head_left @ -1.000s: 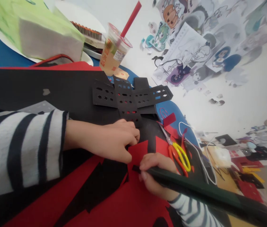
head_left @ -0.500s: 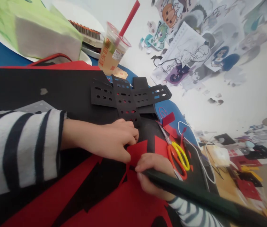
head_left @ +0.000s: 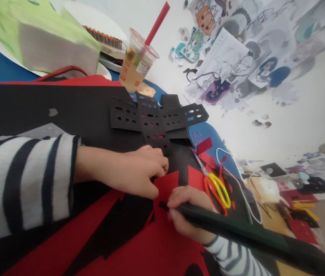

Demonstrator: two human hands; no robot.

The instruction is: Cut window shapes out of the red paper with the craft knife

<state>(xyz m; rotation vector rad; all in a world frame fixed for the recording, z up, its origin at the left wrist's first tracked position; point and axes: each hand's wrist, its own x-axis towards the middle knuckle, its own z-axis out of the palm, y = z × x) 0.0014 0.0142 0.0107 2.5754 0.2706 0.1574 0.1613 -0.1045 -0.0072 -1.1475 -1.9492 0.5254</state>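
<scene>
A red paper piece [head_left: 166, 186] lies on the dark work surface in front of me. My left hand [head_left: 139, 168] rests on it from the left, fingers bent and the thumb spread apart from them, gripping nothing. From the right, my right hand [head_left: 189, 211] is closed in a pinch around a long dark green pen-shaped tool [head_left: 237, 232]. Its narrow dark tip touches or hovers over the red paper beside my left thumb; which one I cannot tell. Beyond my left hand sits a folded black paper cutout [head_left: 150, 119] with many small holes.
Scissors [head_left: 216, 188] with orange and yellow handles lie right of my right hand, among red scraps [head_left: 205, 145] and a white cable [head_left: 241, 188]. A drink cup [head_left: 137, 63] with a red straw stands at the back. Large red paper [head_left: 139, 249] covers the front.
My right hand and the tool have shifted slightly to the right, away from my left thumb. My left hand stays in place.
</scene>
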